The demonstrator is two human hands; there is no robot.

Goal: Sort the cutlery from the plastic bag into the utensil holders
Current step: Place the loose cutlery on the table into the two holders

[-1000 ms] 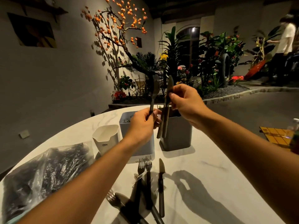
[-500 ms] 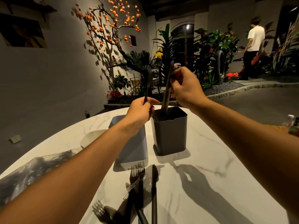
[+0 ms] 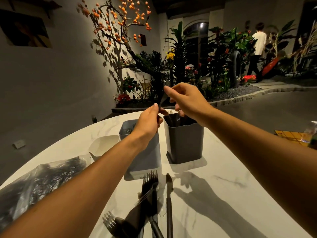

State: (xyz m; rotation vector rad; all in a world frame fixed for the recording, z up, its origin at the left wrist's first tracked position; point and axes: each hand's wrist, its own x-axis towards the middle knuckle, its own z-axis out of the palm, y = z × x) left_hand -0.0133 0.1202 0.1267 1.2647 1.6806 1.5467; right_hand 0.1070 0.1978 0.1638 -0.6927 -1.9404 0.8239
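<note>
A white marble table is lit before dim indoor plants. A dark spoon is pinched upright by the left hand beside the dark holder; the right hand hovers loosely open, empty. The spoon should be lowered handle-first into its matching holder, clear of the rim.

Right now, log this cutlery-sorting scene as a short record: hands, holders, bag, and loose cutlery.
left hand: pinches the handle of a dark utensil, raised above the holders
right hand: above the dark grey holder, fingers loosely spread, holding nothing visible
light grey holder: left of the dark one, cutlery inside
white holder: farthest left, contents not visible
plastic bag: left on the table, dark cutlery inside
loose forks: near edge
loose knife: right of the forks
</note>
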